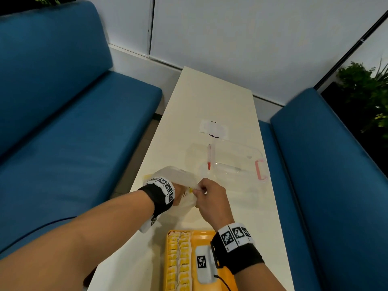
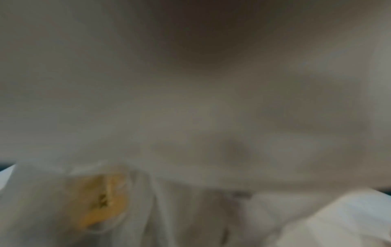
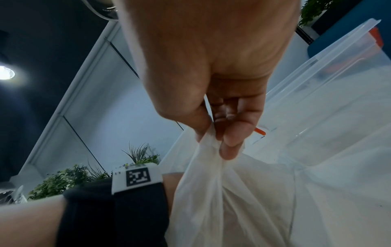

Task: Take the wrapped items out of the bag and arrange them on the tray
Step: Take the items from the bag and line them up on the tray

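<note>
Two hands on one thin white plastic bag (image 1: 184, 198), mid-table, just beyond the orange tray (image 1: 201, 235). Right hand (image 1: 210, 198) pinches the bunched bag rim between thumb and fingers, holding the mouth up. Left hand (image 1: 178, 193) is wrist-deep in the bag; whether its fingers have closed on anything I can't tell.

Key relation: the bag mouth faces left, so the remaining yellow wrapped item (image 2: 101, 198) lies ahead of the left hand and under the right-hand pinch. Left hand is the nearer one. The tray is on the near side, so the item likely comes out toward the person.

The tray already has two rows of yellow wrapped items (image 1: 178, 263) along its left side.

- Head: layout, tray rows, clear lidded container (image 1: 231, 162) beyond the bag.
- Left wrist: blurred bag interior, one yellow item, no fingers.
- Right wrist: the pinch in sharp detail.
</note>
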`<act>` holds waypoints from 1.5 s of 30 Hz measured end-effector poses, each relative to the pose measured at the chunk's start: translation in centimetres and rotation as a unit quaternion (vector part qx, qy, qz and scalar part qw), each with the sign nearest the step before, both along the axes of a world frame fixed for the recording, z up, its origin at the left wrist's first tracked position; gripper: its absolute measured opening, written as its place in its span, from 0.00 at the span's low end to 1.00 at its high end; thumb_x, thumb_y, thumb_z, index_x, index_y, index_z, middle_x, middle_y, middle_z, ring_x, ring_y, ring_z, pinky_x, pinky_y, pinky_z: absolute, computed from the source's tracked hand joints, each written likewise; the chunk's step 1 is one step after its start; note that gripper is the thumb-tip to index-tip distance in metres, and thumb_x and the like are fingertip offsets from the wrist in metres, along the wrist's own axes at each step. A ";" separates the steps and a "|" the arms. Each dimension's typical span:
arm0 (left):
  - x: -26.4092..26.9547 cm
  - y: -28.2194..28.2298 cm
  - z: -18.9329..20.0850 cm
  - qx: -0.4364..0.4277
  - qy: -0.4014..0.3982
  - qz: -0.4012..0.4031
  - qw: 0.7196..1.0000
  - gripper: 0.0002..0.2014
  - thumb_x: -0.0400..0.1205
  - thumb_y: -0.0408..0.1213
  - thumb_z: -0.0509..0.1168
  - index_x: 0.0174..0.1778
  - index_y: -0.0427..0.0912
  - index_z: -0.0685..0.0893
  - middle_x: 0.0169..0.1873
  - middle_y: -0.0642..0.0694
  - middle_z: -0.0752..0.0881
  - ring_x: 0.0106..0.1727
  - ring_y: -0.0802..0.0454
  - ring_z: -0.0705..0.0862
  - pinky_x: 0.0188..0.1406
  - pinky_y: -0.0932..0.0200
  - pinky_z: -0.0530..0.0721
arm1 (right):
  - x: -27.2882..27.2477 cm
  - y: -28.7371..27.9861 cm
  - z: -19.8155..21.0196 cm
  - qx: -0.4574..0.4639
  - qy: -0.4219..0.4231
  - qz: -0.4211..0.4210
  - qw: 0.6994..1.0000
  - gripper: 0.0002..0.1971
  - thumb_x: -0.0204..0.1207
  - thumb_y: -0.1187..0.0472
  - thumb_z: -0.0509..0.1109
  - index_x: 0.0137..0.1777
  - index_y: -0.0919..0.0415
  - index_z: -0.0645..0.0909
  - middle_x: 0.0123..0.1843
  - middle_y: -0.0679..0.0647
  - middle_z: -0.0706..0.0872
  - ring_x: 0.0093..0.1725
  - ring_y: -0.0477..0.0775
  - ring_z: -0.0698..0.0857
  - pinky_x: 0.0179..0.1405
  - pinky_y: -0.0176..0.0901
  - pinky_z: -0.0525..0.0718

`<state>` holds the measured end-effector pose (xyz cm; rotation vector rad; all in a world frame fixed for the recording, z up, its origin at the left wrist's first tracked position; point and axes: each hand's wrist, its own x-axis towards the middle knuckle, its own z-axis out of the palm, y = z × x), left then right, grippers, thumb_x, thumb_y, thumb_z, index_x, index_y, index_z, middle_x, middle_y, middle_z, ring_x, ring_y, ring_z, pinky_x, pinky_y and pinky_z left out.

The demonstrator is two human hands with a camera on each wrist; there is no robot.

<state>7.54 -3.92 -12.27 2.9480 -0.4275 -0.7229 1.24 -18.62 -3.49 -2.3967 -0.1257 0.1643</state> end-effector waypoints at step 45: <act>-2.6 0.2 2.8 -0.176 0.006 0.047 0.983 0.12 0.88 0.34 0.58 0.41 0.55 0.73 0.37 0.55 0.75 0.39 0.54 0.76 0.35 0.64 0.72 | -0.6 -1.1 0.3 0.036 0.055 -0.084 0.994 0.09 0.79 0.64 0.66 0.36 0.57 0.78 0.34 0.57 0.88 0.32 0.60 0.89 0.35 0.60 0.90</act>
